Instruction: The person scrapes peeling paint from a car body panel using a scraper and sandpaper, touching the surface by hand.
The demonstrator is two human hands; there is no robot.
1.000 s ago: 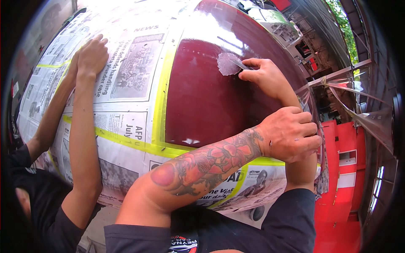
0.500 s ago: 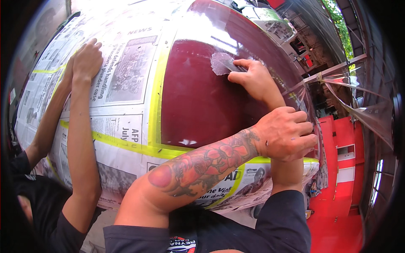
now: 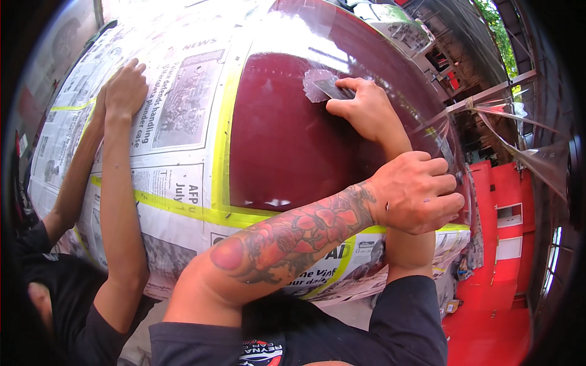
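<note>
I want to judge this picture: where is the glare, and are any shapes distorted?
Head view: white glare washes out the upper newspaper sheets and the top of the dark red car panel; head view: red panelling at right looks skewed near the black fisheye rim; head view: right hand and grey scraper look fairly sharp.

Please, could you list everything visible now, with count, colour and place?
Painted panel: one, dark red, centre.
Smeared patch: one, pale grey, on panel.
Spreader: one, grey, at the patch.
Newspaper: several sheets, grey-white, left of and below panel.
Tape: several strips, yellow, along panel and across newspaper.
Plastic sheet: at least one, clear, right side.
Red surfaces: several, red, lower right.
Foliage: uncountable, green, upper right.
Co-worker's hands: two, bare, on newspaper, left.
Person's sleeves: two, dark, lower edge.
Right hand: one, bare, holding the spreader.
Left hand: one, bare, over right forearm.
</note>
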